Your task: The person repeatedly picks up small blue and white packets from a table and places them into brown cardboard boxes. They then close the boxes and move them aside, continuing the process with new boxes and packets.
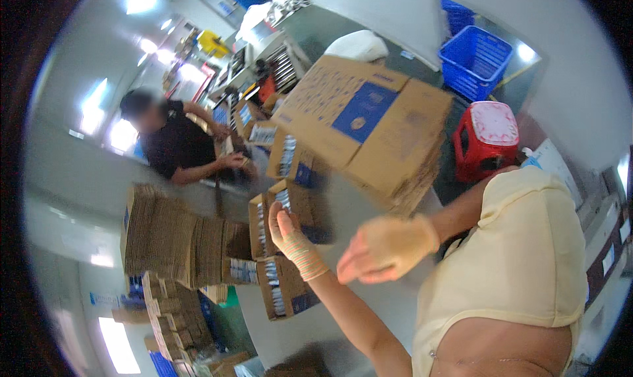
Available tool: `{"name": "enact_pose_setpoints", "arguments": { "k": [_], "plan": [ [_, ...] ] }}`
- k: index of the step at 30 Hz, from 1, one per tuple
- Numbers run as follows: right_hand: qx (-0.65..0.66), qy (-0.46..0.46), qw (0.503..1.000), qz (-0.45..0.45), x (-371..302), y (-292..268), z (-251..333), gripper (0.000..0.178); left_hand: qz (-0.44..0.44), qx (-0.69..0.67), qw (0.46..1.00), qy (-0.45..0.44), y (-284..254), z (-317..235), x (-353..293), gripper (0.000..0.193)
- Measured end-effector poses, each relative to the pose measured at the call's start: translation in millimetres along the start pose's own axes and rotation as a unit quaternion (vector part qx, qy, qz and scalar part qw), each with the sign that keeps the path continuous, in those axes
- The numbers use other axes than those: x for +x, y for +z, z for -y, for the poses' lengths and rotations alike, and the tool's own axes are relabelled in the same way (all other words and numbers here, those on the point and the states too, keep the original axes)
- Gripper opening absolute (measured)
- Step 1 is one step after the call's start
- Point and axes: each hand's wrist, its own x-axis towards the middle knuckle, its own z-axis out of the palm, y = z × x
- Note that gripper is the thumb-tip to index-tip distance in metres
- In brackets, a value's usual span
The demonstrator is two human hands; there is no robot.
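Observation:
My left hand [290,245], in a thin pale glove with a striped cuff, reaches over the open cartons. Its fingers are stretched out with the thumb apart, and nothing shows in them. Behind the fingertips is an open carton [300,205] packed with small white-and-blue items. Another filled carton [293,288] stands just below that hand; whether I touch either one cannot be told. My right hand [389,248], also gloved and somewhat blurred, hangs above the grey tabletop [356,209] with loosely extended fingers and nothing visible in it.
Flattened cardboard boxes [369,120] lie stacked on the table's far side. More cardboard stacks [158,238] rise at the left. A person [171,136] in dark clothes works across the table. A red stool [488,139] and blue basket [475,60] stand at upper right.

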Motion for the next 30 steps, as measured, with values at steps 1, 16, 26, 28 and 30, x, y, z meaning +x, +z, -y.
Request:
{"name": "enact_pose_setpoints", "arguments": {
  "k": [1,16,26,28,30],
  "plan": [
    [-0.173,-0.034,0.984,-0.039,-7.5,-47.9,-9.5,0.035,0.062,-0.019,0.998,-0.013,43.5,2.8,0.5,0.038],
    [-0.408,0.47,0.78,-0.053,-43.3,-177.0,-23.5,0.057,0.033,0.591,0.805,0.02,164.8,-65.6,-86.9,0.072],
    [-0.349,0.16,0.923,0.0,5.8,-56.6,13.8,0.063,-0.31,-0.032,0.95,0.036,3.3,-51.7,-179.6,0.038],
    [-0.319,0.109,0.941,0.018,6.8,-10.0,16.8,0.052,-0.385,-0.128,0.914,-0.006,-19.2,-46.6,-211.2,0.034],
    [-0.324,0.04,0.944,0.049,3.0,31.2,25.5,0.063,-0.464,-0.174,0.867,-0.045,-37.2,-51.3,-250.4,0.041]
  ]
}}
